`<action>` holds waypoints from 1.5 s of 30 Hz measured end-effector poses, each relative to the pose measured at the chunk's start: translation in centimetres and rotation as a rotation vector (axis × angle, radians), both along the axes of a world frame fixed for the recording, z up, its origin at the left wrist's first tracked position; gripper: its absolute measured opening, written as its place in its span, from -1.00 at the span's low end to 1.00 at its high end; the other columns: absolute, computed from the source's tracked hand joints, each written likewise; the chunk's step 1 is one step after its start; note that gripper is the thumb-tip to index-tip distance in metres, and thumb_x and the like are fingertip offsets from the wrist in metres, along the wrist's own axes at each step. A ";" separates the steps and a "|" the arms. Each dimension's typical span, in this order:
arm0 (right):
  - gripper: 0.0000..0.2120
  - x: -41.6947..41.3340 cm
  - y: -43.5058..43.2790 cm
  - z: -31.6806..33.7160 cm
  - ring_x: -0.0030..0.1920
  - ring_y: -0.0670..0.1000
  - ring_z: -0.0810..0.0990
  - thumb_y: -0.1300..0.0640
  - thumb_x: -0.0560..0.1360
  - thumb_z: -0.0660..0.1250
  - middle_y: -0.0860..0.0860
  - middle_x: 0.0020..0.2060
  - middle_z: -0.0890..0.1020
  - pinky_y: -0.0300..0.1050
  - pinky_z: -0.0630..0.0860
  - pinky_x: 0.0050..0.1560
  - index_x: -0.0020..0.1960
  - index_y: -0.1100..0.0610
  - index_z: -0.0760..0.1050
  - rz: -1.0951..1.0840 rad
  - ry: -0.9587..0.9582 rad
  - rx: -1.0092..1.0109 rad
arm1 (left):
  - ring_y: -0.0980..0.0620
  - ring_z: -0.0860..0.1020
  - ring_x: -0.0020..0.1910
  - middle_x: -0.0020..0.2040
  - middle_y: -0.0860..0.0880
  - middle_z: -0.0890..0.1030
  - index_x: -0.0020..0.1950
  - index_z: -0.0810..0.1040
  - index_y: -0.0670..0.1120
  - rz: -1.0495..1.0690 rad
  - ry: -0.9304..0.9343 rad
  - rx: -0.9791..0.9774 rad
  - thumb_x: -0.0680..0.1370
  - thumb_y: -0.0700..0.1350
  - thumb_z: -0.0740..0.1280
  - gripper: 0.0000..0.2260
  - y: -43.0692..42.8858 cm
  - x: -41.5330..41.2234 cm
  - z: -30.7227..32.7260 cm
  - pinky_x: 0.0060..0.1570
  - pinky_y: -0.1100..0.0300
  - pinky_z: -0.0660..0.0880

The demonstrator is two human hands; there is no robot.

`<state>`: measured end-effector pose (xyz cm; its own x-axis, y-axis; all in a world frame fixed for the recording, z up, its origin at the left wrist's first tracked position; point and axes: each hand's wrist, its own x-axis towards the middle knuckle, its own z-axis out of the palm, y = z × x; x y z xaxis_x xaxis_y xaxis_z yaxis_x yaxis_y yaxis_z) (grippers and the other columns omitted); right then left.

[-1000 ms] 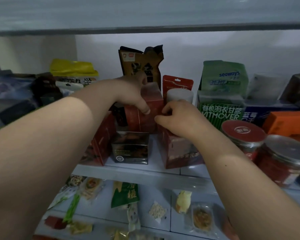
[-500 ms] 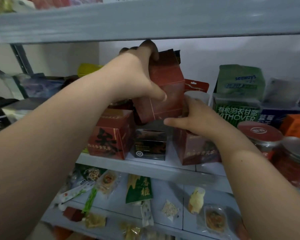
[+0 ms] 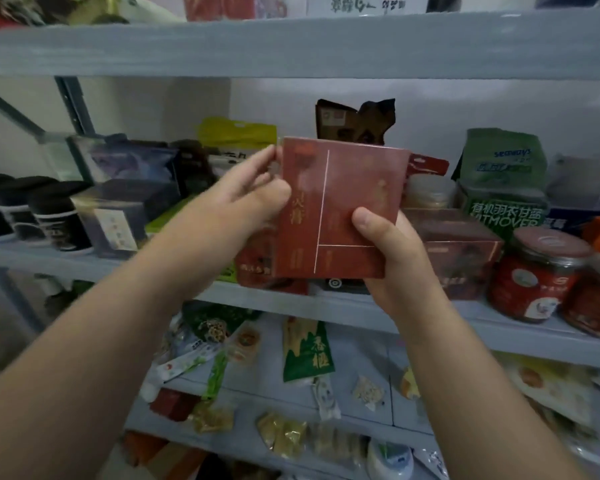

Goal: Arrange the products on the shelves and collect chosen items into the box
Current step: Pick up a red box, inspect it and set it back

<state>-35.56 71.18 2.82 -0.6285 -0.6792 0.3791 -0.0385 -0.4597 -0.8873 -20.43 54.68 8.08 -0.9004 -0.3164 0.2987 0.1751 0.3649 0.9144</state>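
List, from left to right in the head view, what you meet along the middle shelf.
black-capped jars → dark box → red box, held up in front of the shelf → red-brown carton → red-lidded jar

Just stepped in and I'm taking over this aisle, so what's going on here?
A person holds a flat red cardboard box with gold lettering in both hands, up in front of the grey middle shelf. The left hand pinches its upper left edge; the right hand grips its lower right corner, thumb on the front. A similar dark red box and red-labelled jars stand on that shelf. No collecting box is in view.
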 end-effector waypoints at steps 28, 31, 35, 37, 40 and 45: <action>-0.03 26.1 -17.4 -16.6 0.22 0.15 0.67 -0.42 0.26 0.53 0.09 0.27 0.65 0.29 0.66 0.04 0.49 0.08 0.38 0.115 -0.358 0.483 | -0.21 0.67 0.12 0.13 -0.10 0.72 0.21 0.61 0.10 0.485 -0.022 1.020 0.65 0.32 0.03 -0.53 -9.2 25.1 -21.4 -0.05 -0.15 0.61; -0.16 26.0 -17.8 -16.5 0.11 0.13 0.71 -0.26 0.32 0.59 0.16 0.18 0.69 0.17 0.66 0.05 0.42 0.21 0.47 0.090 -0.334 0.470 | -0.25 0.63 0.22 0.20 -0.14 0.69 0.27 0.56 0.03 0.401 0.039 1.114 0.68 0.13 0.11 -0.67 -10.1 26.1 -21.8 0.10 -0.37 0.56; -0.58 25.5 -17.5 -16.3 -0.03 0.04 0.72 -0.15 0.54 0.39 0.06 0.01 0.74 0.07 0.63 0.02 0.23 0.13 0.60 0.086 -0.419 0.441 | -0.21 0.67 0.13 0.22 -0.23 0.67 0.36 0.52 -0.16 0.419 0.069 1.196 0.72 0.00 0.15 -0.66 -11.1 26.3 -22.8 -0.21 -0.05 0.70; -0.64 25.4 -17.5 -16.3 -0.04 0.03 0.73 -0.19 0.60 0.30 0.01 0.00 0.73 0.13 0.67 -0.05 0.24 0.02 0.57 0.158 -0.489 0.461 | -0.11 0.70 0.05 0.16 -0.19 0.70 0.32 0.55 -0.18 0.463 0.061 1.163 0.72 -0.03 0.17 -0.69 -11.5 26.1 -23.5 -0.31 0.15 0.67; -0.63 25.4 -17.4 -16.7 0.10 0.09 0.68 -0.11 0.61 0.32 0.04 0.18 0.65 0.22 0.68 0.00 0.37 -0.03 0.45 0.216 -0.423 0.480 | -0.15 0.69 0.12 0.26 -0.23 0.64 0.41 0.47 -0.18 0.540 0.022 1.003 0.72 -0.13 0.21 -0.72 -12.3 25.7 -25.0 -0.28 0.14 0.67; -0.56 25.3 -16.7 -18.2 0.17 0.21 0.64 0.17 0.49 0.45 0.15 0.34 0.51 0.14 0.65 -0.05 0.30 -0.09 0.41 0.233 -0.241 0.333 | -0.14 0.65 0.20 0.30 -0.09 0.62 0.52 0.39 -0.03 0.510 0.048 0.717 0.70 -0.25 0.22 -0.61 -13.2 25.8 -25.5 0.06 -0.19 0.64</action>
